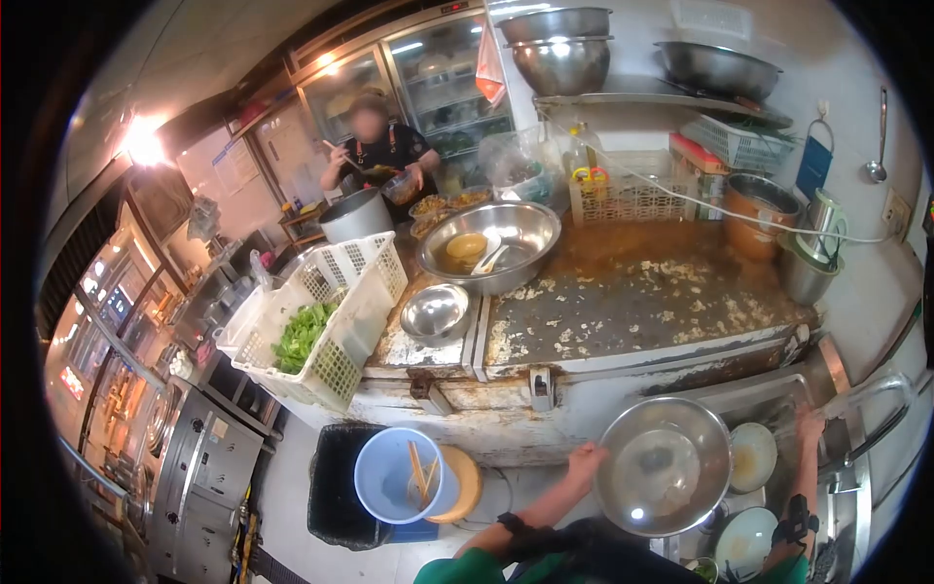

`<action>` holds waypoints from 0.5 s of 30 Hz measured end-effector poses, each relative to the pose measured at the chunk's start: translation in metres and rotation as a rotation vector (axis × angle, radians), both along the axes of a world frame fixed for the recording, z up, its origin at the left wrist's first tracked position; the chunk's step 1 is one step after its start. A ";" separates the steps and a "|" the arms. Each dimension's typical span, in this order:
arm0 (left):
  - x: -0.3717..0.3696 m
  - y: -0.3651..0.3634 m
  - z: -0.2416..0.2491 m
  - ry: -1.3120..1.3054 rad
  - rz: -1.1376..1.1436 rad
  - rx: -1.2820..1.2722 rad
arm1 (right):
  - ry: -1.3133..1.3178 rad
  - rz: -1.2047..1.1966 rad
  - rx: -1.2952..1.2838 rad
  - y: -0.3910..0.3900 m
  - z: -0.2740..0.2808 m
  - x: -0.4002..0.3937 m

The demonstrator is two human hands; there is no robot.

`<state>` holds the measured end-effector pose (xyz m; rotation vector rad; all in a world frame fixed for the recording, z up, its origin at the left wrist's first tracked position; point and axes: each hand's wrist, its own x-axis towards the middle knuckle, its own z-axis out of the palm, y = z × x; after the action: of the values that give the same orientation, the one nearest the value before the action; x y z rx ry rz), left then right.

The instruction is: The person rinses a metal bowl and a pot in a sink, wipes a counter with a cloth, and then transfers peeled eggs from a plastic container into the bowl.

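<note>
A large stainless steel bowl [623,487] is tilted over the sink, with a little clear liquid at its bottom. My left hand [587,460] is closed on the bowl's left rim. At the right, my right hand [808,425] is closed around the end of the faucet spout [871,391]; its fingers are small and partly blurred. Beneath and beside the bowl, a plate with brownish residue [752,456] and a pale plate [746,541] lie in the sink [769,389].
On the worn counter [623,311] stand a big steel basin with ladles [530,268], a small steel bowl [435,313] and a white crate of greens [336,375]. A blue bucket [394,477] sits by a black bin [331,506]. A co-worker [379,146] stands across, holding a container.
</note>
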<state>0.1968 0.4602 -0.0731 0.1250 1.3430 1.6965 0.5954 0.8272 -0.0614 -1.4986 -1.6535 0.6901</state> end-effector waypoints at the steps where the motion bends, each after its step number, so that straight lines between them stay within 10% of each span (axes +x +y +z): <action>1: 0.000 0.000 0.001 0.003 -0.006 -0.006 | -0.202 -0.036 0.113 0.001 0.001 0.001; 5: 0.004 -0.002 0.014 -0.012 0.013 0.009 | -0.108 -0.078 0.335 0.039 -0.047 0.018; 15: -0.002 0.003 -0.016 0.065 -0.002 0.004 | 0.207 0.019 -0.103 0.018 -0.030 -0.001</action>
<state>0.1945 0.4633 -0.0894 0.1853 1.3872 1.7066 0.5943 0.8449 -0.0911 -1.4318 -1.4959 0.9216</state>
